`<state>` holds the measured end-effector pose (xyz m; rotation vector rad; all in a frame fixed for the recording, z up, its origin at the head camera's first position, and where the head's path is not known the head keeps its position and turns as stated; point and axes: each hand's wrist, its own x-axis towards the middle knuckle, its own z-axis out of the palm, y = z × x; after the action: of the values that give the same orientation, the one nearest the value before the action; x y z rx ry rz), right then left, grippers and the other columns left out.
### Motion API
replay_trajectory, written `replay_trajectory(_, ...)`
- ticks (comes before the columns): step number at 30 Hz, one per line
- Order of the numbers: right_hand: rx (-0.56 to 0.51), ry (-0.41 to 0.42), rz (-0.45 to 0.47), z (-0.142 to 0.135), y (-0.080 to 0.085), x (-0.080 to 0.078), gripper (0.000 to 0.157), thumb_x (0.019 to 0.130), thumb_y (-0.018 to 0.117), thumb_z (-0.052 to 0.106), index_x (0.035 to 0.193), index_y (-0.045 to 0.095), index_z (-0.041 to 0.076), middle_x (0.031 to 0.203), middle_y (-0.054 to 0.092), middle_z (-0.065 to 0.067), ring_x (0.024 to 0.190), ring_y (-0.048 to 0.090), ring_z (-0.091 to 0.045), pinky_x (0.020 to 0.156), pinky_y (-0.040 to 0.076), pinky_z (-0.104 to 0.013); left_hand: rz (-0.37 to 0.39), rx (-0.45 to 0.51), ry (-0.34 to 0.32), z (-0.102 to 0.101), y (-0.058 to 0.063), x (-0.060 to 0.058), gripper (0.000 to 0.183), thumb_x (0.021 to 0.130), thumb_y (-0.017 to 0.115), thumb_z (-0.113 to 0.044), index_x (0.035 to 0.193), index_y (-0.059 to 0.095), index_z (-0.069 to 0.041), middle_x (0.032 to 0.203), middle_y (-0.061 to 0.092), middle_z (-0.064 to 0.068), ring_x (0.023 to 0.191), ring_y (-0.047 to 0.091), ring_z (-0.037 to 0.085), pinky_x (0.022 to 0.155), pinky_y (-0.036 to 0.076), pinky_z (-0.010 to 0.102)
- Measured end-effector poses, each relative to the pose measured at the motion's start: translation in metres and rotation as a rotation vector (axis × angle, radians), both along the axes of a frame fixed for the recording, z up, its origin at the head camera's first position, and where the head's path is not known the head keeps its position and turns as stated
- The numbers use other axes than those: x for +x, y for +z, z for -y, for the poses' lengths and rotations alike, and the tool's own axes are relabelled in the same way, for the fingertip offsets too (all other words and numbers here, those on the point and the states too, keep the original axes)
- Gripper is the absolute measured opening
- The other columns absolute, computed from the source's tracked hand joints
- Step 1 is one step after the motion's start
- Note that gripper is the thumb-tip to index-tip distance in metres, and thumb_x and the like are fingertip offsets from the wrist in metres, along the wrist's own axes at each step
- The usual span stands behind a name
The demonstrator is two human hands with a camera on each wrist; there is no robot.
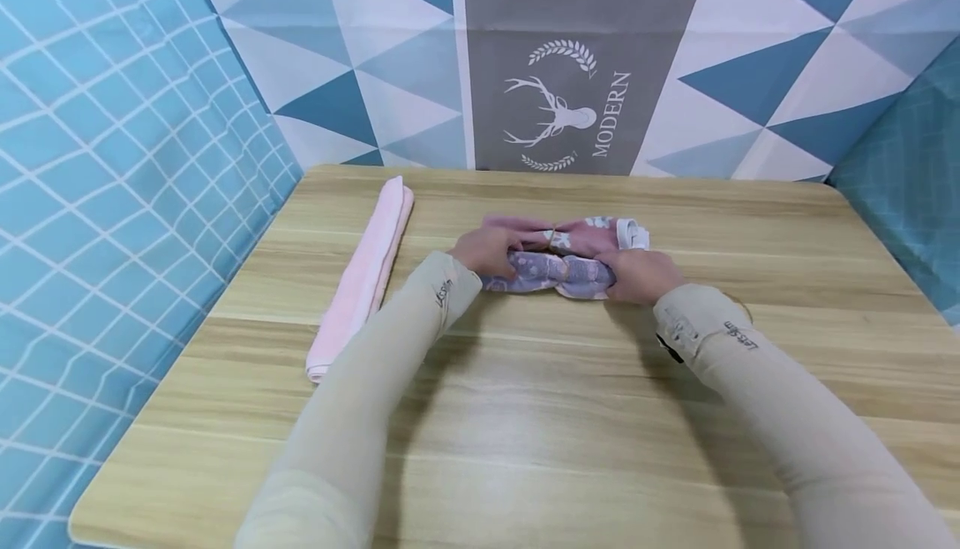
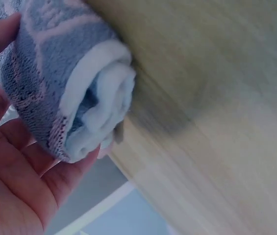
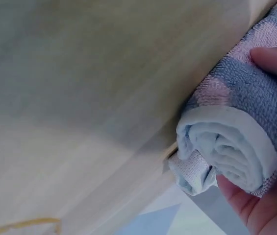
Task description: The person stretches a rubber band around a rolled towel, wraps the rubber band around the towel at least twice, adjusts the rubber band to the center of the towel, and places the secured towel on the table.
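Note:
A rolled blue-grey towel (image 1: 536,271) with pink patterning, drawn in at its middle by a band, lies across the table. My left hand (image 1: 485,251) grips its left end, thumb on one side and fingers round the other. At the opposite end my right hand (image 1: 643,274) holds the roll the same way. The wrist views show the spiralled pale ends of the towel (image 2: 55,63). Directly behind it lies a rolled dusty-pink towel (image 1: 588,237) with white flowers, a thin band round its middle, partly hidden by the hands.
A light pink folded towel (image 1: 363,278) lies lengthwise on the left of the wooden table (image 1: 510,416). A yellowish rubber band (image 3: 25,226) rests on the table near my right wrist. Patterned cloth (image 1: 405,57) hangs along the back edge, and blue checked cloth (image 1: 112,157) along the left.

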<state>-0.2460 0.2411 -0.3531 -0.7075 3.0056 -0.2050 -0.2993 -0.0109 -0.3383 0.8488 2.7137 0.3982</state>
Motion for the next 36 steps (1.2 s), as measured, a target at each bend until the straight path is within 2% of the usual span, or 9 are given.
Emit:
replay_trajectory(4, 0.013, 0.0, 0.0, 0.001, -0.001, -0.008, 0.029, 0.073, 0.077, 0.022, 0.096, 0.065, 0.008, 0.086, 0.068, -0.011, 0.082, 0.064, -0.033, 0.068, 0.05, -0.053, -0.012, 0.085, -0.046, -0.001, -0.004, -0.006, 0.07, 0.066, 0.074, -0.001, 0.132, 0.06, -0.02, 0.134, 0.056, 0.001, 0.084, 0.056, 0.016, 0.073, 0.049, 0.03)
replay_trajectory(12, 0.025, -0.039, 0.057, 0.001, -0.003, -0.019, 0.036, 0.076, 0.076, 0.023, 0.104, 0.064, 0.005, 0.101, 0.067, -0.016, 0.091, 0.062, -0.031, 0.073, 0.05, -0.053, -0.084, 0.087, -0.098, -0.006, -0.011, -0.019, 0.04, 0.069, 0.071, 0.0, 0.108, 0.07, -0.004, 0.117, 0.067, 0.006, 0.076, 0.052, 0.018, 0.074, 0.048, 0.03)
replay_trajectory(17, 0.031, -0.036, 0.074, 0.001, -0.003, -0.021, 0.036, 0.077, 0.074, 0.024, 0.107, 0.063, 0.006, 0.102, 0.066, -0.015, 0.09, 0.062, -0.031, 0.072, 0.05, -0.053, -0.033, 0.09, -0.1, 0.0, -0.007, -0.02, 0.064, 0.071, 0.071, -0.002, 0.133, 0.059, -0.013, 0.124, 0.063, 0.005, 0.081, 0.051, 0.018, 0.079, 0.045, 0.03)
replay_trajectory(19, 0.014, -0.024, 0.092, -0.002, -0.001, -0.021, 0.04, 0.076, 0.073, 0.025, 0.11, 0.063, 0.006, 0.103, 0.065, -0.016, 0.09, 0.061, -0.031, 0.073, 0.049, -0.052, -0.005, 0.111, -0.128, 0.006, -0.004, -0.021, 0.066, 0.074, 0.069, -0.002, 0.137, 0.054, -0.016, 0.136, 0.054, 0.004, 0.093, 0.053, 0.019, 0.082, 0.045, 0.031)
replay_trajectory(24, -0.02, 0.029, 0.038, -0.013, 0.015, -0.013, 0.048, 0.08, 0.069, 0.026, 0.12, 0.062, 0.001, 0.114, 0.059, -0.025, 0.101, 0.056, -0.042, 0.086, 0.044, -0.055, 0.103, 0.079, 0.015, 0.041, 0.02, -0.026, 0.054, 0.087, 0.063, -0.017, 0.139, 0.05, -0.011, 0.143, 0.045, 0.013, 0.121, 0.048, 0.031, 0.098, 0.041, 0.041)
replay_trajectory(27, -0.008, 0.07, -0.054, -0.024, 0.024, -0.003, 0.042, 0.083, 0.066, 0.023, 0.118, 0.064, 0.0, 0.115, 0.057, -0.027, 0.106, 0.053, -0.045, 0.09, 0.04, -0.058, 0.157, 0.039, 0.157, 0.074, 0.044, -0.028, 0.051, 0.094, 0.055, -0.027, 0.137, 0.046, -0.001, 0.138, 0.047, 0.021, 0.125, 0.046, 0.035, 0.104, 0.036, 0.045)
replay_trajectory(30, -0.006, 0.089, -0.077, -0.038, 0.028, 0.006, 0.037, 0.083, 0.066, 0.02, 0.114, 0.065, 0.0, 0.113, 0.059, -0.026, 0.106, 0.054, -0.044, 0.091, 0.04, -0.058, 0.174, 0.087, 0.233, 0.111, 0.064, -0.028, 0.052, 0.097, 0.048, -0.025, 0.139, 0.04, 0.004, 0.145, 0.037, 0.024, 0.131, 0.037, 0.038, 0.106, 0.031, 0.049)
replay_trajectory(33, 0.008, 0.06, -0.014, -0.053, 0.031, 0.013, 0.036, 0.086, 0.064, 0.019, 0.115, 0.065, -0.001, 0.109, 0.062, -0.024, 0.102, 0.057, -0.041, 0.089, 0.043, -0.056, 0.172, 0.134, 0.289, 0.144, 0.072, -0.029, 0.051, 0.098, 0.046, -0.023, 0.139, 0.038, 0.006, 0.147, 0.032, 0.025, 0.133, 0.031, 0.04, 0.106, 0.029, 0.052)
replay_trajectory(36, 0.025, 0.007, 0.099, -0.064, 0.034, 0.019, 0.036, 0.088, 0.062, 0.018, 0.118, 0.062, -0.003, 0.098, 0.064, -0.017, 0.086, 0.061, -0.031, 0.077, 0.049, -0.05, 0.154, 0.103, 0.304, 0.17, 0.064, -0.03, 0.054, 0.098, 0.048, -0.022, 0.142, 0.035, 0.005, 0.149, 0.029, 0.026, 0.134, 0.029, 0.042, 0.106, 0.028, 0.054)
